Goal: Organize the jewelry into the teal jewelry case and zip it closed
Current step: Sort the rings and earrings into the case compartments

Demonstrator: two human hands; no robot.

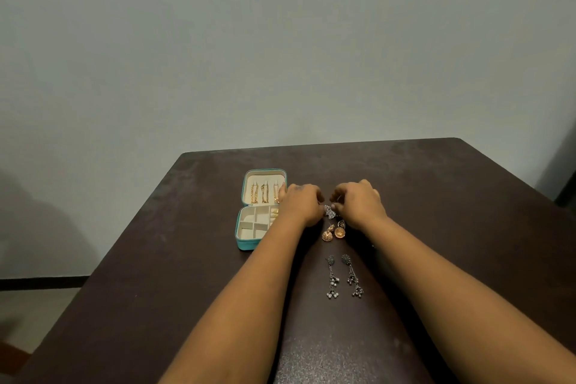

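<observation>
The teal jewelry case (246,243) lies open on the dark table, its lid holding three gold chains (264,193) and its cream tray holding gold rings (275,212). Right of it, my left hand (300,201) and my right hand (358,204) meet with curled fingers over a small silver earring (330,212); both seem to pinch it, though the fingertips hide the contact. Two gold dome earrings (333,232) lie just below the hands. Nearer me, two long silver dangle earrings (344,276) lie side by side.
The dark wooden table (452,196) stands against a pale wall, with its left edge running diagonally and floor visible beyond it at lower left.
</observation>
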